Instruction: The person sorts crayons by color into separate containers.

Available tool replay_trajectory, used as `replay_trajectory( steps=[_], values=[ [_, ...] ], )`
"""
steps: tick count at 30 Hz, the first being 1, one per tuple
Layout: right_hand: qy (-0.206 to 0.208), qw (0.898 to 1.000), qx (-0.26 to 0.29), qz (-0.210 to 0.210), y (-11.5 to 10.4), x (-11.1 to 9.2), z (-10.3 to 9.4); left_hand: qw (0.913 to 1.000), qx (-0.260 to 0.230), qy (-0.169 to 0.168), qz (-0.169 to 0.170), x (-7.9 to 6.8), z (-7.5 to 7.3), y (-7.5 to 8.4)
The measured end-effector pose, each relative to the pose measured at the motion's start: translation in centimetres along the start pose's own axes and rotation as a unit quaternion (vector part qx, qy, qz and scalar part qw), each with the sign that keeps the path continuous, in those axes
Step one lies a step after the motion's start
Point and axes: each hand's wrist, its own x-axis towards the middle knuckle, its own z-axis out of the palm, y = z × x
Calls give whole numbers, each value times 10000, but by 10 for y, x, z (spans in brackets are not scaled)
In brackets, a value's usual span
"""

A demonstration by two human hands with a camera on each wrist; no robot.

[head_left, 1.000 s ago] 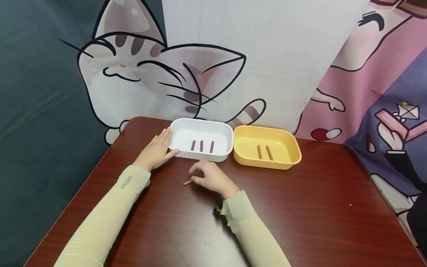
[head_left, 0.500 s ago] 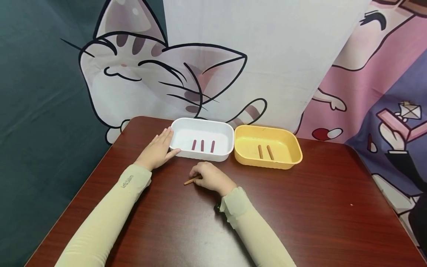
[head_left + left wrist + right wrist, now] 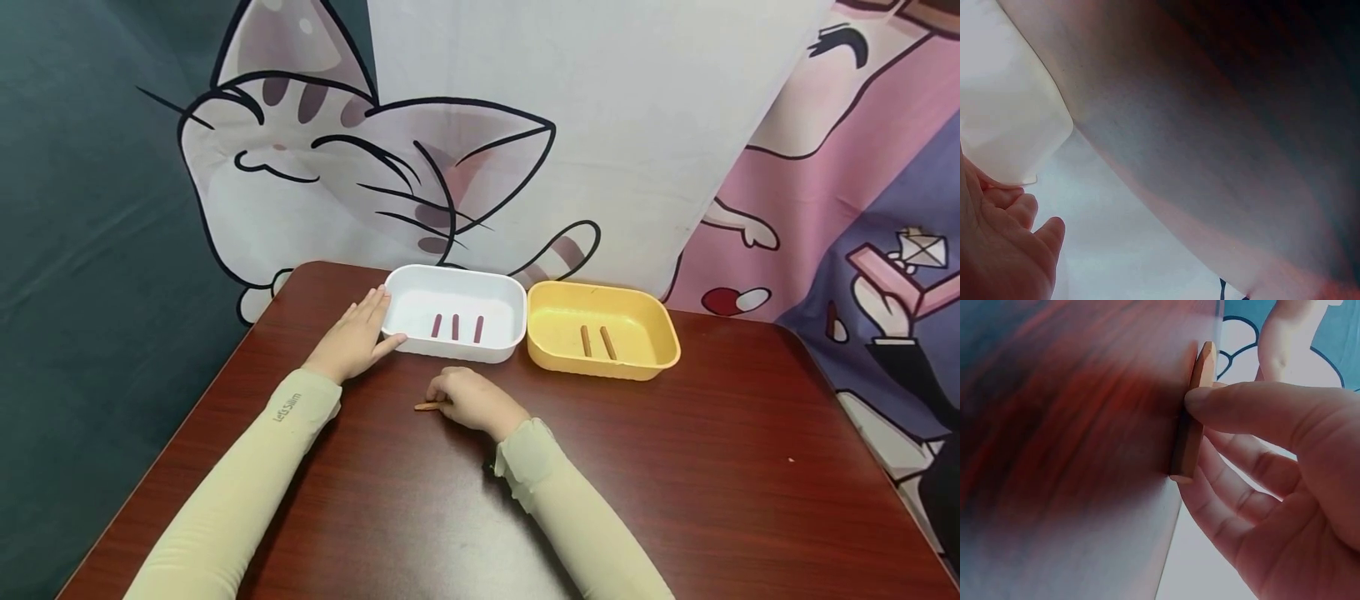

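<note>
My right hand [image 3: 480, 403] pinches an orange-brown crayon [image 3: 1189, 449] between thumb and fingers, low over the table in front of a white plastic basin [image 3: 457, 350]. In the right wrist view the crayon's tapered end points up past the thumb, and its flat end shows below. In the head view only its left end sticks out from the fingers. My left hand [image 3: 348, 337] rests with straight fingers on the left side of the white basin, its thumb at the front rim. Part of that hand [image 3: 1016, 250] shows in the left wrist view, against the basin wall.
Three dark red sticks [image 3: 455, 327] lie inside the white basin. Touching it on the right stands a yellow basin [image 3: 652, 367] with two orange-brown sticks [image 3: 608, 342] in it. The dark red-brown table [image 3: 720, 467] ends at a printed cloth [image 3: 630, 125] behind.
In my right hand the crayon has turned from a slant to nearly level, and the fingers have closed further around it. The left hand and both basins stay in place.
</note>
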Motion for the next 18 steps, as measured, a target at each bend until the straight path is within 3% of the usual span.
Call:
replay_trajectory(
  steps=[7,18],
  values=[
    [134,9998,172,-26,2,-5,0,10000,-15,4,-19,0,0,0],
    [250,9938,979,455,6,-17,-5,10000,-28,-43,-37,0,1,0]
  ],
)
